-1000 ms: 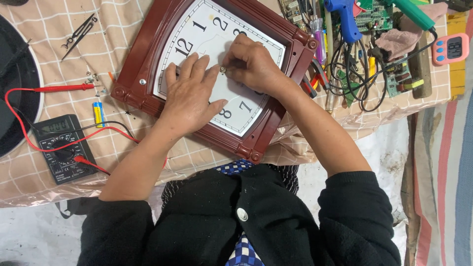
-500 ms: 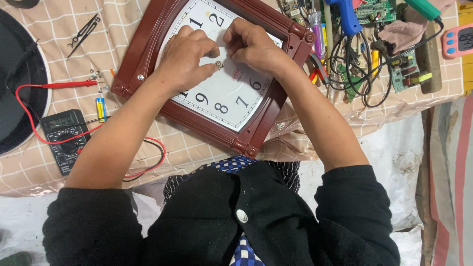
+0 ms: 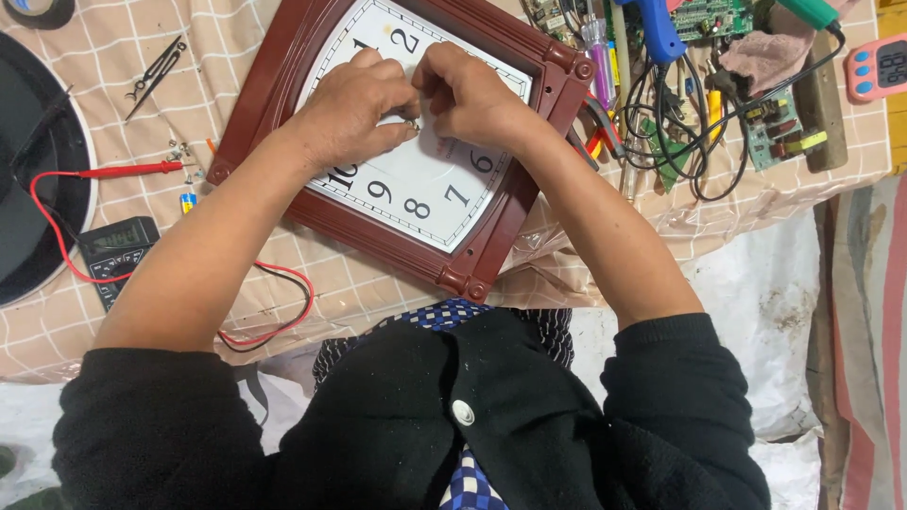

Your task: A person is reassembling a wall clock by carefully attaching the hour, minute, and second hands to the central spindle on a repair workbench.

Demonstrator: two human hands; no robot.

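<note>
1. Head view: both hands have closed in together; left hand and right hand now pinch a small metal part at the clock face's centre.
2. Left of the pinch, the multimeter; farther right, the tangled tools.

**Materials and finishes, clock bench**

Wall clock frame: reddish-brown, glossy, wood-look, moulded corners. Dial: white, smooth, matt, looks like paper or card. Table cover: checked beige cloth under a clear, shiny plastic film, wrinkled at the edge. Multimeter: matt black plastic; leads in smooth red and black insulation. Tweezers: dark metal. Circuit board: green, matt. Sleeves: black knit, soft.
</note>
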